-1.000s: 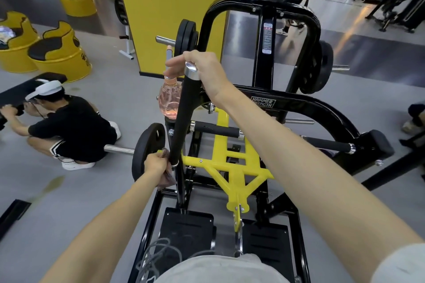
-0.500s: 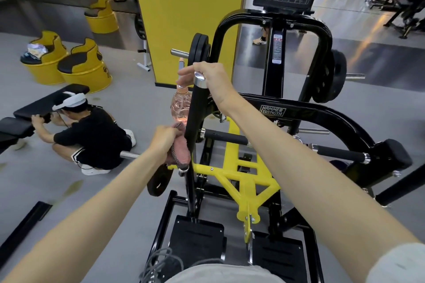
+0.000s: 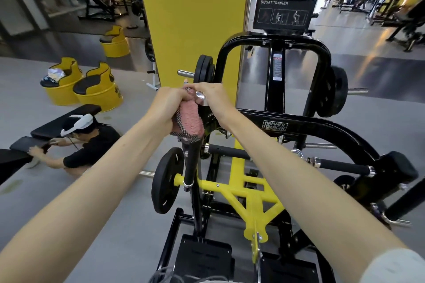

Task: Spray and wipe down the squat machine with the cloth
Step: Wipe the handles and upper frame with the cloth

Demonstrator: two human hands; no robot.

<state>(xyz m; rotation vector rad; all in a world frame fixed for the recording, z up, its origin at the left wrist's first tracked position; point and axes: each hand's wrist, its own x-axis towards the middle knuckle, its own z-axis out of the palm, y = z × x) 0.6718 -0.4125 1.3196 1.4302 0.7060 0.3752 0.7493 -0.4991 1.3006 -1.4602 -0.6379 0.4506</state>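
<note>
The pink cloth (image 3: 190, 119) is wrapped around the upper part of the black upright handle (image 3: 192, 163) on the left side of the squat machine (image 3: 322, 128), just below the chrome cap (image 3: 200, 96). The left hand (image 3: 169, 104) has its grip clenched around the cloth and holds it against the handle. The right hand (image 3: 210, 94) grasps the top of the same handle, touching the left hand. Lower down, a black weight plate (image 3: 166, 179) sits just left of the handle. At the far left a person (image 3: 89, 142) crouches on the floor beside a black bench (image 3: 62, 119), with yellow barrel seats (image 3: 96, 92) behind.
</note>
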